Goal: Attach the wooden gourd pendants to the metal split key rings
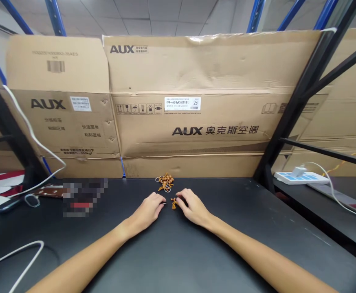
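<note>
A small knotted orange-brown cord charm (174,203) lay on the black tabletop (227,236) between the two hands, much closer to the right hand (194,206) than to the left hand (149,210); its long axis ran roughly away from the person, toward the back of the table; the right hand's fingertips (179,196) curved down just beside its upper end, perhaps touching it; the left hand's fingertips (162,199) stopped farther off on the other side, near a small dark tip too small to name; both hands were curled and low, not clenched, though whether either was grasping anything could not be told; ahead, a heap of similar knotted charms (165,182) with metal key rings (167,189) sat near the table's back edge, before a cardboard AUX carton (184,122).
</note>
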A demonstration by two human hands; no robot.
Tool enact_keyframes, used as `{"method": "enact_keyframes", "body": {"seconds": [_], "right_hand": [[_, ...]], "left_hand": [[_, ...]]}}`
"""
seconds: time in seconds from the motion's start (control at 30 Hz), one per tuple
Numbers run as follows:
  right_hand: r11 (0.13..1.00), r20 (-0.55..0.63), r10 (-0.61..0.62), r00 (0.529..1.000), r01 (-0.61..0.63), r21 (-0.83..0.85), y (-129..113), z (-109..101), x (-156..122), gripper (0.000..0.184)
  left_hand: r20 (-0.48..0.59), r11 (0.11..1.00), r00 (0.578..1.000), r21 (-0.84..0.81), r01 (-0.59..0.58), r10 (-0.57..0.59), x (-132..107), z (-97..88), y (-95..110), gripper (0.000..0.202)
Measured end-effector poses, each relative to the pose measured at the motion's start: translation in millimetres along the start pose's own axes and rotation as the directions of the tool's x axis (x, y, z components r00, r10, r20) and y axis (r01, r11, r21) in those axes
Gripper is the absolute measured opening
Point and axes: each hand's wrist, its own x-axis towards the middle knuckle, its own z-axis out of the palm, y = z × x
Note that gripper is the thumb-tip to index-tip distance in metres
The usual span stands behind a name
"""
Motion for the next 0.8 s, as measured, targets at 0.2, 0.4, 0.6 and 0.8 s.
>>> {"method": "enact_keyframes", "body": {"seconds": [0.2, 0.4, 0.6, 0.8], "right_hand": [[0.996, 0.096, 0.005, 0.995, 0.004, -0.092, 5.8, 0.5, 1.5, 0.037], [0.996, 0.109, -0.055, 0.993, 0.062, -0.066, 10.6, 6.7, 1.2, 0.043], [0.987, 0.128, -0.104, 0.986, 0.117, -0.106, 6.7, 10.6, 2.9, 0.041], [0.987, 0.146, -0.09, 0.985, 0.108, -0.121, 4.8, 9.2, 3.7, 0.038]], "left_hand": [[-0.005, 1.0, 1.0, 0.021, -0.01, 0.01, 0.5, -1.1, 3.0, 0.018], [-0.021, 0.999, 0.999, 0.027, -0.038, 0.039, 1.3, -0.2, 2.6, 0.02], [-0.012, 1.0, 1.0, 0.007, -0.011, 0.011, 1.6, -0.4, 3.0, 0.022], [0.02, 0.995, 0.997, -0.068, 0.07, -0.069, 4.2, -5.6, 8.0, 0.024]]}}
